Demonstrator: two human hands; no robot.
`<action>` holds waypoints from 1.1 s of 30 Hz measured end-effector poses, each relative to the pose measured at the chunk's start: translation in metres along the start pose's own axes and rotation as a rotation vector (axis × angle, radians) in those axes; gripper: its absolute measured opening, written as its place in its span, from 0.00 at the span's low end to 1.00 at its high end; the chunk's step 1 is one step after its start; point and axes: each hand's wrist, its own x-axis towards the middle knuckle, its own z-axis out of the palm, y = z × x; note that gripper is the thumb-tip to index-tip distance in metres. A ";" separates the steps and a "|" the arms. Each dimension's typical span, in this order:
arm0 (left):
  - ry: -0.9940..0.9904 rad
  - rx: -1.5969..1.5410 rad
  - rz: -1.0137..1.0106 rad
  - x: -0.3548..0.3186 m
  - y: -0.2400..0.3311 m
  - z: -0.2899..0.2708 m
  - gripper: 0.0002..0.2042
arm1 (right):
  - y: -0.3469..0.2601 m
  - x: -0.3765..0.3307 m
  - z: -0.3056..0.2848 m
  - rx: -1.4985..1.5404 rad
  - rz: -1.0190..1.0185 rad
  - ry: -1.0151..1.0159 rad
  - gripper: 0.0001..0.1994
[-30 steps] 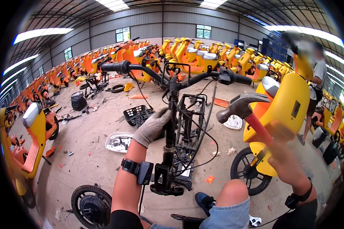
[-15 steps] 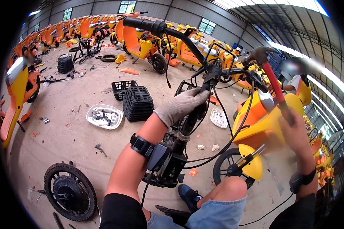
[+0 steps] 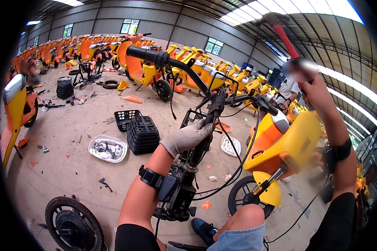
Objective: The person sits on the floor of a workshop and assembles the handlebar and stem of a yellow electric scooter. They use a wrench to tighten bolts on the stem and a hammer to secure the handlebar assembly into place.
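Observation:
My left hand (image 3: 190, 136), in a light grey knit glove, is closed round the black stem (image 3: 203, 144) under a handlebar (image 3: 217, 100). The handlebar has black grips, a lever and loose cables hanging from it. Below my hand the stem runs down into a bare black scooter frame (image 3: 181, 190) between my knees. My bare right hand (image 3: 316, 94) is raised at the upper right, closed on the handle of a claw hammer (image 3: 285, 41). The hammer has a red shaft and a dark metal head, which is up in the air, apart from the handlebar.
A yellow and orange scooter (image 3: 280, 144) stands close on the right. Behind it is another person (image 3: 287, 92). On the floor are black baskets (image 3: 142, 136), a white tub of parts (image 3: 108, 149), a second white tray (image 3: 231, 146) and a motor wheel (image 3: 74, 224). Rows of scooters (image 3: 86, 49) fill the back.
My right hand has lifted the hammer higher, above the handlebar's level. My left hand keeps its hold on the stem. The view has tilted up slightly.

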 end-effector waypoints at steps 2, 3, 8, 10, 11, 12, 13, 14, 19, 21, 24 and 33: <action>-0.032 0.011 -0.052 -0.004 0.006 -0.001 0.27 | -0.008 -0.010 0.013 -0.041 0.048 -0.092 0.20; -0.049 0.018 -0.077 -0.006 0.009 -0.002 0.31 | -0.013 -0.015 0.014 -0.075 0.089 -0.195 0.19; 0.001 0.101 0.006 0.008 -0.018 -0.002 0.25 | -0.013 -0.028 0.007 -0.024 0.190 -0.331 0.12; 0.012 0.022 0.027 0.009 -0.021 -0.001 0.23 | -0.012 -0.015 -0.006 -0.019 0.103 -0.195 0.11; 0.013 -0.023 0.034 0.009 -0.020 0.002 0.23 | -0.008 -0.007 -0.011 -0.031 0.061 -0.132 0.11; -0.021 -0.077 0.074 0.010 -0.023 0.003 0.24 | -0.011 -0.007 -0.010 -0.004 0.052 -0.065 0.11; -0.021 -0.065 0.069 0.011 -0.023 0.004 0.24 | -0.006 -0.002 -0.008 0.047 0.035 -0.038 0.12; -0.015 -0.052 0.065 0.010 -0.020 0.003 0.24 | -0.002 0.003 -0.001 0.092 0.067 -0.051 0.12; 0.030 0.060 0.070 0.006 -0.021 -0.002 0.24 | -0.021 -0.027 0.014 -0.227 0.154 -0.490 0.09; 0.047 0.137 0.082 0.009 -0.021 -0.003 0.24 | -0.008 -0.031 0.013 -0.090 0.115 -0.395 0.11; -0.016 0.046 0.055 0.004 -0.013 -0.002 0.24 | -0.017 -0.019 -0.003 -0.190 -0.022 -0.117 0.13; -0.036 -0.064 0.060 0.012 -0.028 -0.002 0.25 | -0.036 -0.038 0.012 -0.057 0.196 -0.384 0.13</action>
